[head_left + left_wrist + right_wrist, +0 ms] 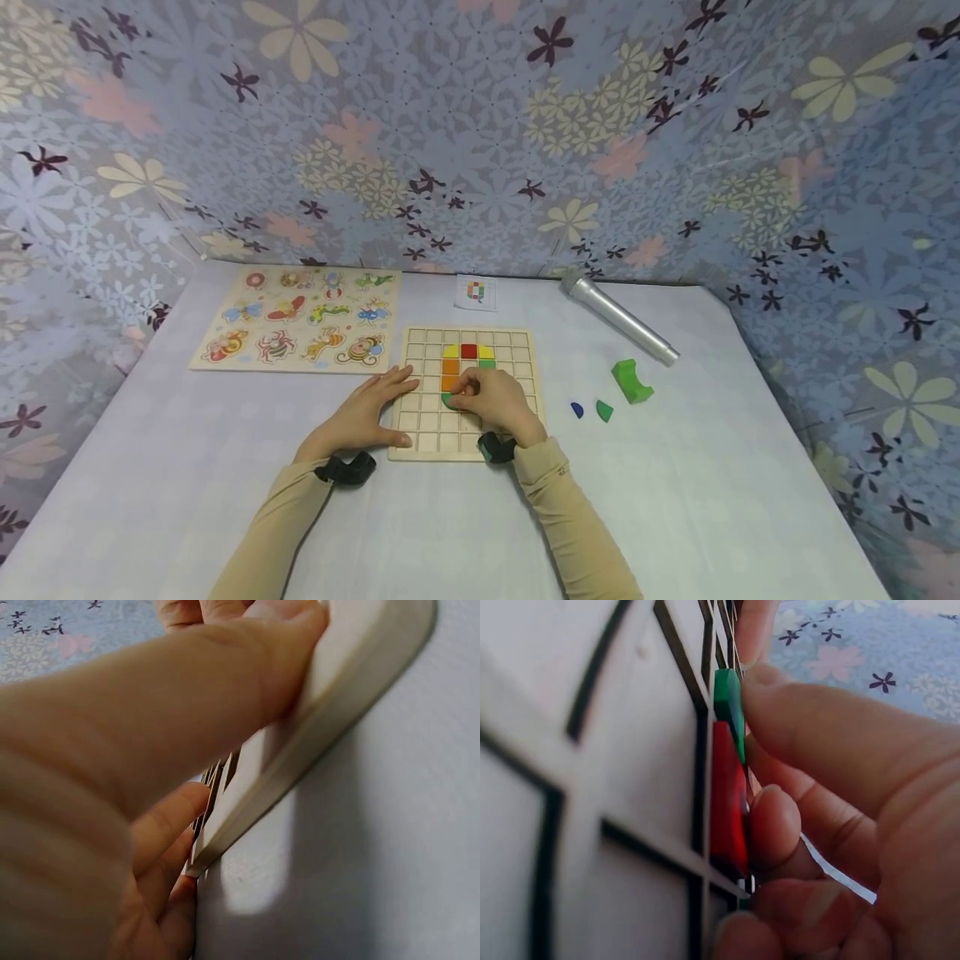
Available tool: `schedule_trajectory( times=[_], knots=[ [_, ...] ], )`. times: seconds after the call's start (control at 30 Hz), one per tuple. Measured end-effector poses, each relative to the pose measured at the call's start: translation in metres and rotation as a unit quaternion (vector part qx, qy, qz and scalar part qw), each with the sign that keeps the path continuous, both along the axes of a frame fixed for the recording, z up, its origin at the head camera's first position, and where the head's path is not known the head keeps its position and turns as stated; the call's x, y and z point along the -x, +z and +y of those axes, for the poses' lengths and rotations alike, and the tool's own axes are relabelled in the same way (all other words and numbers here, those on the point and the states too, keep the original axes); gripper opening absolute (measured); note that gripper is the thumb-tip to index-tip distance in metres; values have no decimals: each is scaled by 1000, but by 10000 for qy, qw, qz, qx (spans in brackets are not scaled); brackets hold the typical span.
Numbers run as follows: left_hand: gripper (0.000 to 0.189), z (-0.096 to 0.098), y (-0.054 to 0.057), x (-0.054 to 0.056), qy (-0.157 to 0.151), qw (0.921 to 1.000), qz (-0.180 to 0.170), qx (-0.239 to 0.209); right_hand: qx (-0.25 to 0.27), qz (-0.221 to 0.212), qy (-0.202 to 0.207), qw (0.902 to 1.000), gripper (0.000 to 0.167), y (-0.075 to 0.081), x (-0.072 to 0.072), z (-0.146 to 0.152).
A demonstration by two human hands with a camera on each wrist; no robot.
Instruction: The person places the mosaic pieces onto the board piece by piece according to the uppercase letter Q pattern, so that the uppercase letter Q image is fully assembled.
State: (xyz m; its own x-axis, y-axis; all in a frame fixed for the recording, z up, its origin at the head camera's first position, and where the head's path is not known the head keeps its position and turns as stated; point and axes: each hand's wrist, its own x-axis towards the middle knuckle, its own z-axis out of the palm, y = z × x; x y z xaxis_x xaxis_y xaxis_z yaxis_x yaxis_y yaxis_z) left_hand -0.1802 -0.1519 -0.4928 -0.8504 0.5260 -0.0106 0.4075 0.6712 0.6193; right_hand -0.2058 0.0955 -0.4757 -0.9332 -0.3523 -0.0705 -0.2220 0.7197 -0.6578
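A wooden grid board [427, 442] lies in front of me. My left hand [365, 414] rests along its left side, fingers spread on the board and thumb by the lower-left corner. Over the middle, my right hand [497, 402] has its thumb and curled fingers at a green quarter-round block [447, 401]. The right wrist view shows the thumb tip against this green block [726, 696], and a fingertip touching a red block [727, 802] beside it. Red [468, 352], yellow [452, 352] and orange [450, 367] blocks sit in the cells. My right hand hides some cells.
Right of the board lie a blue piece [577, 409], a green quarter-round piece [604, 411] and a green arch block [632, 382]. A silver microphone [622, 318] lies behind them. At the back stand an insect puzzle board [300, 321] and a small pattern card [486, 304].
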Motion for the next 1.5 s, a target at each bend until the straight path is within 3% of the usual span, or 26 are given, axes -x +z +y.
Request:
schedule_trajectory(
  times=[0.37, 0.5, 0.67, 0.87, 1.1, 1.23, 1.37, 1.5],
  knots=[
    [89, -3, 0, -1, -10, 9999, 138, -31, 38, -94, -47, 9999, 14, 1, 1, -2],
    [89, -1, -1, -1, -7, 10000, 89, -11, 652, -244, -66, 9975, 12, 0, 3, 5],
    [90, 3, -2, -1, 8, 10000, 28, -9, 1622, -514, -300, 9850, 20, 5, 5, 28],
    [91, 4, -4, -1, -27, 10000, 90, -14, 1963, -481, -943, 9748, 24, 10, -3, 72],
    [91, 1, 0, -2, 54, 9999, 127, 11, 1669, -428, -1932, 9659, 28, 4, -23, 131],
    [92, 2, 1, -3, 65, 10000, 52, -41, 1450, -589, -2274, 9611, 33, 6, -38, 159],
    [92, 2, 0, -4, 32, 10000, 50, -47, 1149, -558, -2308, 9646, 36, 13, -48, 178],
    [92, 1, -1, -3, 47, 9998, 150, -84, 409, -348, -1904, 9802, 34, 22, -52, 187]
  ],
)
